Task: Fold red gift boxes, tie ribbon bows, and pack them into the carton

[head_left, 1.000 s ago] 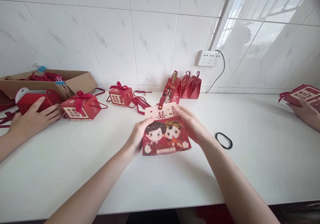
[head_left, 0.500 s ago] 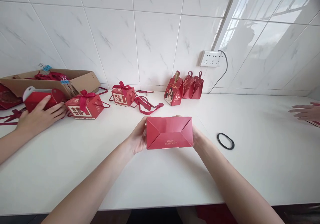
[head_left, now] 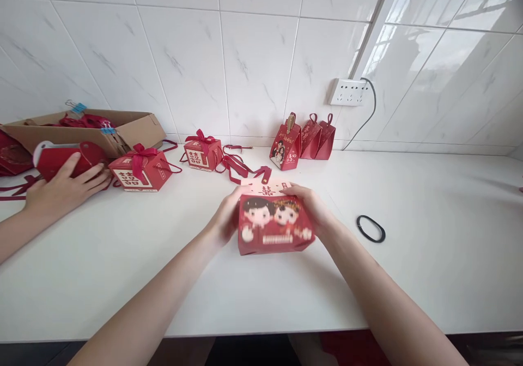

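Between my two hands is a red gift box (head_left: 278, 225), printed with a cartoon couple and a pale top flap with a red character. My left hand (head_left: 229, 213) is closed around its left side. On the opposite side my right hand (head_left: 308, 205) grips it, with fingers over the top edge. The box looks slightly blurred and is tilted so that its printed face shows. Just behind it lie loose dark red ribbons (head_left: 245, 170). A black ring-shaped band (head_left: 371, 229) rests on the table to the right of my right forearm.
At left, another person's hand (head_left: 69, 189) holds a red box (head_left: 61, 159) before a cardboard box (head_left: 141, 132) of ribbons. Two bow-tied boxes (head_left: 141, 170) (head_left: 202, 152) stand nearby. Several red handled boxes (head_left: 286, 145) stand by the wall, below a power socket (head_left: 349, 92).
The box in my hands has turned from showing its folded bottom to showing the cartoon face. Another person's hand at the far right has nearly left the view.
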`<control>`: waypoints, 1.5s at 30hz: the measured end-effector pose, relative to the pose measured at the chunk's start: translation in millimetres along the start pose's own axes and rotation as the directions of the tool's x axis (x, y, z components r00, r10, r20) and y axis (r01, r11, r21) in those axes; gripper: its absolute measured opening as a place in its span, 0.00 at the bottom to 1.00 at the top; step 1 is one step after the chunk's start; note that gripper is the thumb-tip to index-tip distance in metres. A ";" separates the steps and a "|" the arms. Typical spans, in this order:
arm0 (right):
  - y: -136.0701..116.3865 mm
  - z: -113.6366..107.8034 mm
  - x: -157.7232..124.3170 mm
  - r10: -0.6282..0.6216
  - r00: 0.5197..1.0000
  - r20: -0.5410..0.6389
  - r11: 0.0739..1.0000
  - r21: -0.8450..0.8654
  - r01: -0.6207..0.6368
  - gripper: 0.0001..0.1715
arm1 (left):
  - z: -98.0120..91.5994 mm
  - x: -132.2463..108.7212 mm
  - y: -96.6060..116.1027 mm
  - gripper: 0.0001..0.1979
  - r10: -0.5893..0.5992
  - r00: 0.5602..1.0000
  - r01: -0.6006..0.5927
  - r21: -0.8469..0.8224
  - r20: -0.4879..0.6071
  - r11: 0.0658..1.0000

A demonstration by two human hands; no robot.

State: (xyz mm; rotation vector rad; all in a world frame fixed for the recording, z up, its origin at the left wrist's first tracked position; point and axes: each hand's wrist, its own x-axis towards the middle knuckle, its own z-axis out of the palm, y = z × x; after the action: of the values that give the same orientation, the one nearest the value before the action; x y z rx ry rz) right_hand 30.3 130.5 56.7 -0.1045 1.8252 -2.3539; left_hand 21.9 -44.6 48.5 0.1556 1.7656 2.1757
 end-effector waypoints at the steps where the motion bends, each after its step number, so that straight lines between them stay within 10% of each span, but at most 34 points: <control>1: 1.2 0.0 0.1 0.001 1.000 -0.004 0.999 0.038 -0.001 0.12 | -0.3 -0.9 -0.4 0.14 0.085 0.994 -0.082 0.044 -0.074 0.996; 7: 5.5 2.7 -4.5 -0.318 0.947 0.040 0.937 -0.140 0.320 0.10 | -2.5 -6.1 -3.6 0.07 0.568 0.820 -0.500 0.394 -0.070 0.771; 15: -9.1 10.9 -20.4 -0.520 0.854 0.022 0.811 -0.301 0.502 0.14 | 5.3 -14.6 -5.6 0.08 0.474 0.869 -0.492 0.354 0.143 0.796; 19: -7.9 15.2 -23.4 -0.589 0.806 0.050 0.754 -0.326 0.571 0.13 | 15.8 -19.7 -4.8 0.08 0.624 0.780 -0.585 0.406 0.046 0.702; 27: -3.6 11.9 -19.1 -0.681 0.732 0.015 0.602 -0.557 0.571 0.13 | 23.8 -22.4 -7.6 0.05 0.656 0.754 -0.551 0.514 -0.032 0.658; 31: 5.5 14.6 -17.8 -0.819 0.574 -0.010 0.390 -0.744 0.543 0.25 | 24.7 -20.9 -10.2 0.08 0.712 0.627 -0.486 0.556 -0.316 0.674; 33: 13.6 22.1 -19.4 -0.776 0.628 0.059 0.395 -0.730 0.557 0.30 | 23.4 -18.7 -12.8 0.12 0.703 0.620 -0.514 0.497 -0.347 0.699; 39: 25.1 34.8 -19.0 -0.475 0.876 0.089 0.726 -0.523 0.447 0.37 | 8.9 -10.0 -20.5 0.27 0.656 0.748 -0.645 0.347 0.102 0.681; 42: 18.4 24.2 -11.8 -0.410 0.908 -0.091 0.830 -0.450 0.329 0.22 | 1.1 -5.4 -13.5 0.21 0.605 0.795 -0.571 0.283 -0.043 0.771; 45: 11.5 14.0 -5.7 -0.377 0.898 -0.227 0.896 -0.334 0.291 0.17 | -3.0 -1.6 -3.4 0.19 0.621 0.727 -0.530 0.334 -0.294 0.779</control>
State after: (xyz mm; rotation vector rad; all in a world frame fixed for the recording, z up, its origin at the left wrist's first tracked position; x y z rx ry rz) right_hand 39.0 115.4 49.4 -0.1311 2.4751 -2.3962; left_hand 23.2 -47.3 44.8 0.4090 2.4695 2.5484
